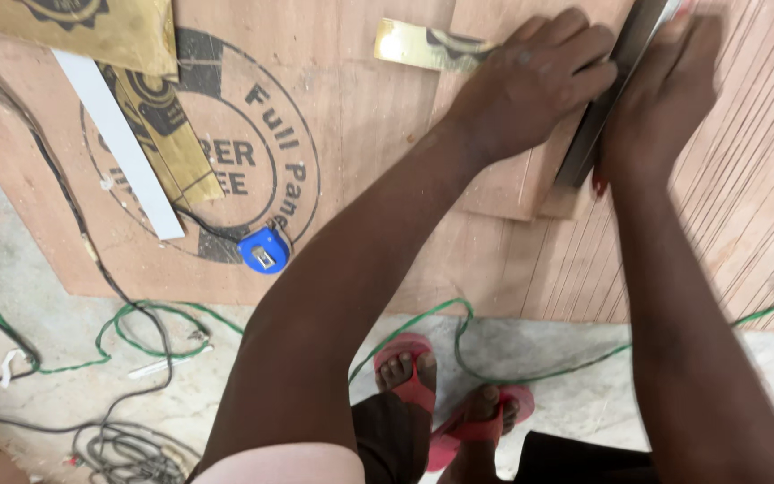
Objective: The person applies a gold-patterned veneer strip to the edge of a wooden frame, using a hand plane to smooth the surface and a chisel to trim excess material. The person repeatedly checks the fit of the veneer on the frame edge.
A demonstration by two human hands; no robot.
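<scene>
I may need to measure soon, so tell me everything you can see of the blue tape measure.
The blue tape measure is a small, squarish plastic case with a pale metal clip or tab on its upper face. It lies flat on the printed plywood sheet, near the sheet's front edge, beside a white strip. Neither hand touches it.

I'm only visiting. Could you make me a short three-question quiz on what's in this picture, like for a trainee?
1. True or false: both hands rest on the long grey metal straightedge.
2. Which lies nearest the small blue tape measure? A) white flat strip B) pink rubber sandals C) small plywood offcut
3. Fill in: the green cable lies on the ____ floor.

Key: 1 true: left hand and right hand both press it. 2 A. 3 concrete.
</scene>
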